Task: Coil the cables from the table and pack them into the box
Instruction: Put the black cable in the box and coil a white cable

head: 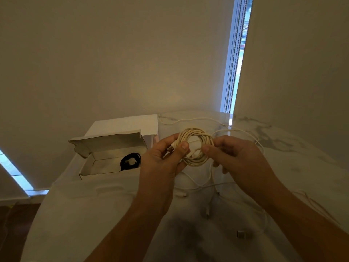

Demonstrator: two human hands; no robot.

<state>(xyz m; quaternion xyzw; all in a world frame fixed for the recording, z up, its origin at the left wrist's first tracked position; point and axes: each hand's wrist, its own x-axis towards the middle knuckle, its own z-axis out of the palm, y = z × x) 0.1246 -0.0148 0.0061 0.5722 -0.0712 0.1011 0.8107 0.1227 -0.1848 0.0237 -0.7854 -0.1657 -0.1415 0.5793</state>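
Both hands hold a cream-white coiled cable [196, 146] above the white marbled surface [94, 214]: the left hand [162, 163] pinches its left side, the right hand [239, 157] grips its right. A black coiled cable [130, 161] lies inside the open white cardboard box [105, 148] at left.

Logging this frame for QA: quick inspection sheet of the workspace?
Surface: white marble-look table.
Job's things: open box at left with a black coil inside; cream coil held above the table.
Clutter: small plug near right.
Hands: left hand and right hand both pinch the cream coil.
Cables: loose white cables on the table, uncoiled.
Surroundings: plain walls, window strip with bead chains.
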